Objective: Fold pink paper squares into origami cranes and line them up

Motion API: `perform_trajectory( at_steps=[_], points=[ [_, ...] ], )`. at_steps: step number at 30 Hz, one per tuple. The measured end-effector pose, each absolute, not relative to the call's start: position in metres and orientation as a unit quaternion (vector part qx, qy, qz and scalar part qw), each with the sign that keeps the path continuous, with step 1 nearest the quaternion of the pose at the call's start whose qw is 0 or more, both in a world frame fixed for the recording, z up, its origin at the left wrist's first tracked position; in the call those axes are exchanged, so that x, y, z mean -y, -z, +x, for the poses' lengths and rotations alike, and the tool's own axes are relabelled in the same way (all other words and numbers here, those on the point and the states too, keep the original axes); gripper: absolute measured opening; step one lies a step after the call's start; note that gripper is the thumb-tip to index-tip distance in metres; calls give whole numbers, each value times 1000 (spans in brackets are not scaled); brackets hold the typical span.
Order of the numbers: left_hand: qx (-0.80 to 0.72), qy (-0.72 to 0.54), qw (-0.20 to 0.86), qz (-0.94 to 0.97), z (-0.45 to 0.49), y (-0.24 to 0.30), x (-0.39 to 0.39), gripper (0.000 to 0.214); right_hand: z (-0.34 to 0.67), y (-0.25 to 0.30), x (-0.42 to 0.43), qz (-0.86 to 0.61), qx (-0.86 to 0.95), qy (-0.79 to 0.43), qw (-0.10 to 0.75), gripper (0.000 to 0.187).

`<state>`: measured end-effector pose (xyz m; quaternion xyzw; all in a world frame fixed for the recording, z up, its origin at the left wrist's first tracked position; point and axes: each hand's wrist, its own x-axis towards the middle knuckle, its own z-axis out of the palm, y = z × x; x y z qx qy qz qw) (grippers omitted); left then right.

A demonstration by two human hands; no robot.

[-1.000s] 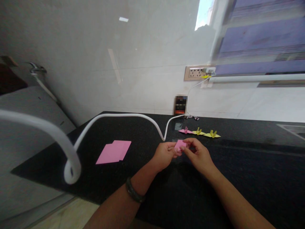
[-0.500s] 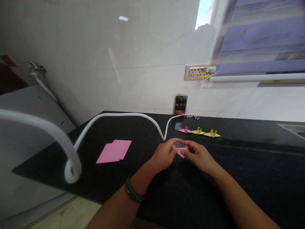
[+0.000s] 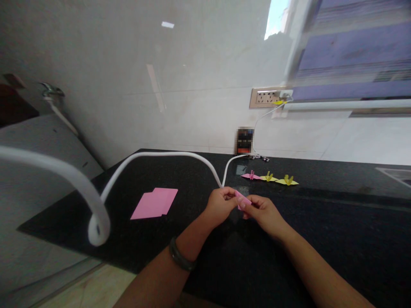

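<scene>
Between my two hands is a small folded piece of pink paper, held over the dark countertop. My left hand pinches its left side between thumb and fingers. My right hand grips the right side, its thumb lying across the paper and hiding part of the folds. Off to the left lie flat pink paper sheets, overlapping one another. Beyond my hands, a pink paper crane and two yellow paper cranes stand in a row, wing tips touching or nearly so.
A white bendy stand arm curves across the left side and over the black countertop. A blurred-out upright device leans at the wall, its cable running up to a socket. A sink edge shows far right.
The pink paper has been tilted and turned in my fingers, now slanting down to the right. My left thumb has come across toward my right thumb.
</scene>
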<state>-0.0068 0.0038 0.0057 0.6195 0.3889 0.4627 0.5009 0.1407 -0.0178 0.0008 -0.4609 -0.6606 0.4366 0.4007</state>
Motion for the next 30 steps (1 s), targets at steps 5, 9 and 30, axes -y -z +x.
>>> perform_trajectory(
  at_steps=[5,9,30],
  points=[
    [-415,-462,469,628,-7,-7,-2,23,139,-2,19,-464,657,-437,403,28],
    [-426,-464,443,638,-7,-8,-1,23,139,-2,18,-469,646,-447,404,28],
    [-415,-484,511,576,-6,-8,1,39,141,-2,19,-427,649,-497,387,21]
  ],
)
